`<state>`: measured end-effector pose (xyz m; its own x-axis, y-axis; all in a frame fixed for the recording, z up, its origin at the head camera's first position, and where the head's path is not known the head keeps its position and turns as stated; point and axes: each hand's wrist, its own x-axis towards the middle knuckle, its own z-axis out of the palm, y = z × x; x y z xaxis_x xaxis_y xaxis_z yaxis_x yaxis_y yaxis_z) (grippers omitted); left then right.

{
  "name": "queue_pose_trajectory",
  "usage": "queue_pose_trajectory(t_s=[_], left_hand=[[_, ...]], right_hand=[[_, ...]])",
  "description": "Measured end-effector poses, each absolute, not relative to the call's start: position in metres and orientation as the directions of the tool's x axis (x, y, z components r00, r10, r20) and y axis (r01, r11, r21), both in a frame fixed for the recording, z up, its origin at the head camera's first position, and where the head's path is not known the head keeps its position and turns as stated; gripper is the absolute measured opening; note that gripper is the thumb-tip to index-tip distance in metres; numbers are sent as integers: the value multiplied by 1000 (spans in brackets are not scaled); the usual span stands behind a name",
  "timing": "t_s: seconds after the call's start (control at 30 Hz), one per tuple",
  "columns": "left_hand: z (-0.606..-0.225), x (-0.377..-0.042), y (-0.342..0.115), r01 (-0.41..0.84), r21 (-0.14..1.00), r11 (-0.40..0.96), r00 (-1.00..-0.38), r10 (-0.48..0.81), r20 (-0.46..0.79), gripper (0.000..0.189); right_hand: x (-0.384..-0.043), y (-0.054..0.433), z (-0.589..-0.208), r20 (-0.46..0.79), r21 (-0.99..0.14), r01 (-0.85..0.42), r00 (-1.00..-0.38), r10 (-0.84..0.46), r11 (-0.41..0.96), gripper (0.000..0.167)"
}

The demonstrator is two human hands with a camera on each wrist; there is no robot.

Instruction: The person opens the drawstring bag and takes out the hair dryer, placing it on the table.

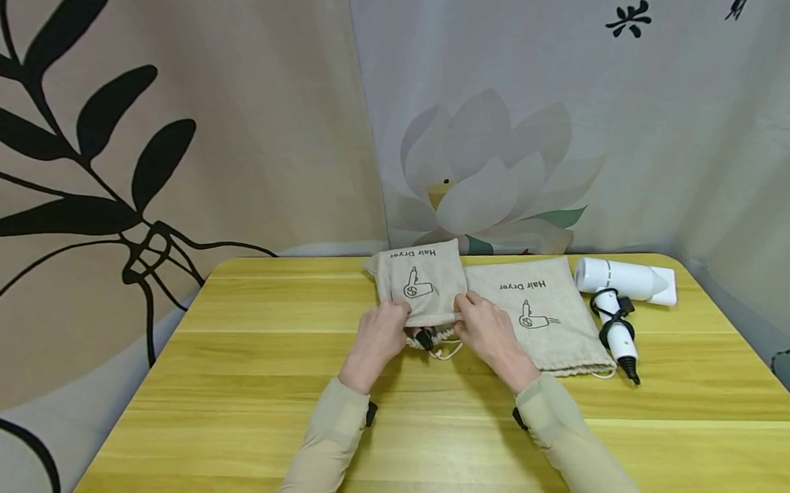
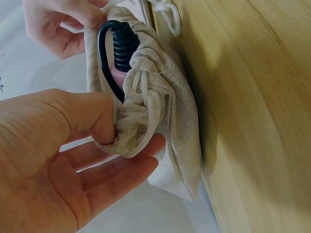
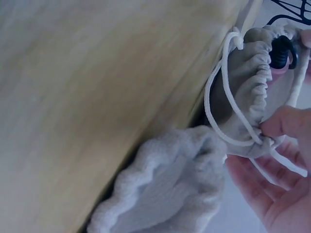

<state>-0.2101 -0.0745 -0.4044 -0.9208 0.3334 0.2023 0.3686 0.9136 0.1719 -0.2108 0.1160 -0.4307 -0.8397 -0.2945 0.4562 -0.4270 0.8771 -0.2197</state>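
A beige drawstring bag point(image 1: 440, 274) printed "Hair Dryer" is held at its gathered mouth by both hands. My left hand point(image 1: 381, 334) pinches one side of the rim, thumb tucked inside the opening and fingers outside. On the opposite side, my right hand point(image 1: 487, 327) pinches the rim beside the white drawstring point(image 3: 228, 92). Between the hands the mouth gapes, showing a black ribbed cord sleeve point(image 2: 125, 46) and a looped black cord on a pink handle end point(image 2: 118, 76). The rest of that pink item is hidden inside the bag.
A second beige "Hair Dryer" bag point(image 1: 566, 334) lies flat just right of the held one, its mouth toward me. Beyond it rests a white hair dryer point(image 1: 621, 279) with black cord wound round its handle. The wooden table point(image 1: 240, 376) ends before a printed curtain point(image 1: 279, 133).
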Motion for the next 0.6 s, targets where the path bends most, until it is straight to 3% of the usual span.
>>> queue_pose_trajectory(t_s=[0.6], left_hand=[[-407,-210,-77,352,188,917,-929,318,189,16]], right_hand=[[-211,123,-432,422,-226,-419,-856,-300,879,19]])
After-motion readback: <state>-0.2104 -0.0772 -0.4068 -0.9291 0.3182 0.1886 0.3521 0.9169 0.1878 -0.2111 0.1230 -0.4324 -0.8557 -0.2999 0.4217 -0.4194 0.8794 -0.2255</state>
